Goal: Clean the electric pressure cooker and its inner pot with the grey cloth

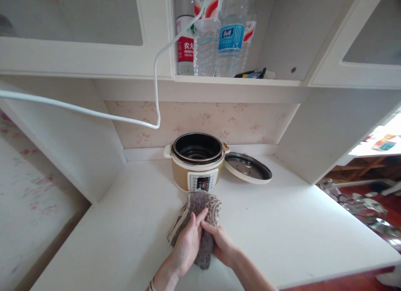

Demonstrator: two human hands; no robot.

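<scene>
Both my hands are on a grey-brown patterned towel [205, 253], bunched in front of the cooker. My left hand [189, 242] grips it from the left, thumb and index finger lying over the cloth. From the right, my right hand [221, 244] holds it with the thumb on top and the other fingers hidden under it. Just beyond the towel stands a gold and white electric cooker [180, 174] with its black inner pot [198, 149] uncovered. Its round lid [249, 168] lies at its right, dark inner side up.
The cooker stands on a white counter [266, 232] between side panels. Overhead, an open cabinet shelf [219, 79] holds several plastic bottles [230, 44]. A white cable [125, 119] hangs across the upper left. Shiny items [360, 205] lie beyond the counter's right edge.
</scene>
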